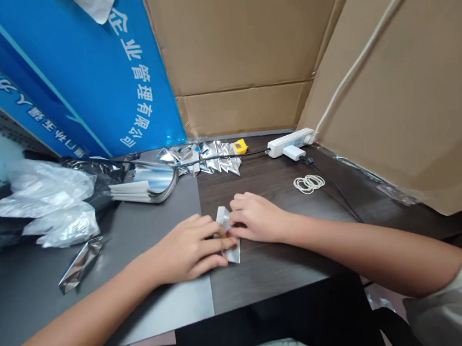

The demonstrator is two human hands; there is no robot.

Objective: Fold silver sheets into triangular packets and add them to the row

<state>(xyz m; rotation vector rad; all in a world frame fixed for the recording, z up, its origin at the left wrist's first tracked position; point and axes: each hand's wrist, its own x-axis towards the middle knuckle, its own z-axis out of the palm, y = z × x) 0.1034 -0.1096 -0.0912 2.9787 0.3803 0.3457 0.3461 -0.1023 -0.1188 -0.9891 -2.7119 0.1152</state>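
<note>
Near the middle of the desk lies a small whitish-silver packet (pixel 234 256), mostly covered by my fingers. Its pale upper end and shiny lower end stick out on either side of them. My left hand (pixel 191 247) reaches in from the left, its fingers bent down over the packet and pressing on it. From the right, my right hand (pixel 256 217) has its fingers curled in, with thumb and fingertips closed on the packet's upper part. The two hands' fingertips almost meet, and the exact hold between them is hidden.
Several silver foil packets (pixel 217 158) lie at the back beside a yellow object (pixel 240 146). A white power strip (pixel 291 142), looped white cord (pixel 308 184), curved stack of sheets (pixel 149 184), clear plastic bags (pixel 52 197) and one loose foil packet (pixel 80 264) surround the hands. Cardboard (pixel 237 35) stands behind.
</note>
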